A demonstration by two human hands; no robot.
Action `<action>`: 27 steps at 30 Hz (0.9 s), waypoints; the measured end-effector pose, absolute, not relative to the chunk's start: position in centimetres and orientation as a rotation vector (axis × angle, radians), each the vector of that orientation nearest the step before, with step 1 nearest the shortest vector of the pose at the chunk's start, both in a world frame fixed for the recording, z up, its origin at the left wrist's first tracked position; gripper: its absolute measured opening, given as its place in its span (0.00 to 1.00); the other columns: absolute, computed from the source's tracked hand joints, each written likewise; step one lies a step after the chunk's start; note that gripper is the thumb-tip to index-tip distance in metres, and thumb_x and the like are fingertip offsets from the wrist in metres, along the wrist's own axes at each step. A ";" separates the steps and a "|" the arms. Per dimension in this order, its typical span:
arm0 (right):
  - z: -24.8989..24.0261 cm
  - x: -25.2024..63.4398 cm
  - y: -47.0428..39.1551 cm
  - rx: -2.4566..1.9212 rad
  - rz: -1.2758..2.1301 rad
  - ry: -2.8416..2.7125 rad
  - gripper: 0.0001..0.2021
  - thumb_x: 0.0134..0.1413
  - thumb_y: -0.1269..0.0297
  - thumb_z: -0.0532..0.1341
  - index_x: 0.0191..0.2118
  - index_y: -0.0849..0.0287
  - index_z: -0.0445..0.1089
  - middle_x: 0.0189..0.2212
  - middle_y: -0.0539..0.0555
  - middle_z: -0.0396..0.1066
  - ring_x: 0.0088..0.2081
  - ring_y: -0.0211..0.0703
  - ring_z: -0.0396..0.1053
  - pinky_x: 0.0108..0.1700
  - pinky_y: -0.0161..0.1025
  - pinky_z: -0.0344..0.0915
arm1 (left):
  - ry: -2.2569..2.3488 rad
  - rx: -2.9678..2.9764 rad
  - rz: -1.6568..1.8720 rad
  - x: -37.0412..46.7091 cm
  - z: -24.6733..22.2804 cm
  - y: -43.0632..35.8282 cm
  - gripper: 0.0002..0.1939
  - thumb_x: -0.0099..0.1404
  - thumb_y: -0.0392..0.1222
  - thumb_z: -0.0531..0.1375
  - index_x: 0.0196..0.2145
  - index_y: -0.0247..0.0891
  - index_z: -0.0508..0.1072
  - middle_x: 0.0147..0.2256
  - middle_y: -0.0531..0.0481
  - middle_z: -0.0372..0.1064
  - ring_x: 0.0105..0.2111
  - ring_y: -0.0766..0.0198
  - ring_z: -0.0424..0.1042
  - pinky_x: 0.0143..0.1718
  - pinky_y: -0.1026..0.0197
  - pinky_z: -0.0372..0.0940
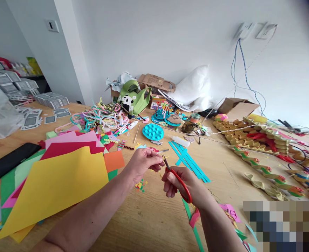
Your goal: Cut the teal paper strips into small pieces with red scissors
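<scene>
Red-handled scissors (pixel 182 184) are gripped in my right hand (pixel 182 180), with the narrow blades pointing up and left. My left hand (pixel 148 161) is pinched closed close to the blade tips; whatever is between its fingertips is too small to make out. Small coloured paper dots (pixel 141 185) lie on the wooden table (pixel 133 217) below my left hand. Blue paper strips (pixel 190 162) are spread just beyond my right hand. A blue round tray (pixel 153 132) rests farther back, near a white glue bottle (pixel 180 141).
Coloured paper sheets (pixel 65 175) and a black phone-like object (pixel 11 162) cover the left side. Behind are a pipe-cleaner pile (pixel 99 117), a green panda bag (pixel 133 99) and a jar (pixel 190 124). Egg cartons (pixel 249 136) fill the right, with strings crossing nearby.
</scene>
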State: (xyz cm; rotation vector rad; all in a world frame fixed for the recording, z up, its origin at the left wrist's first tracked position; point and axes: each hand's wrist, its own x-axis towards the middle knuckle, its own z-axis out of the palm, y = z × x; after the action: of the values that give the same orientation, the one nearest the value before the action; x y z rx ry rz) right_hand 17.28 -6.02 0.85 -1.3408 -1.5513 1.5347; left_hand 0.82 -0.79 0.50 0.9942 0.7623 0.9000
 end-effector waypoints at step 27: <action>0.2 16.7 -5.8 -1.404 1.491 -1.464 0.27 0.43 0.37 0.60 0.27 0.61 0.63 0.19 0.52 0.70 0.18 0.36 0.68 0.22 0.33 0.64 | 0.855 0.993 1.013 1.8 0.0 -1.2 0.07 0.48 0.40 0.64 0.23 0.32 0.74 0.23 0.50 0.71 0.20 0.70 0.66 0.25 0.65 0.61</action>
State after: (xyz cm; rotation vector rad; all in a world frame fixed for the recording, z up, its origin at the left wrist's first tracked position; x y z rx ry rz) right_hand 16.73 -5.82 0.23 -1.4040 -1.4639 1.4910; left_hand 1.80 -1.19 0.04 0.9931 0.8552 1.0133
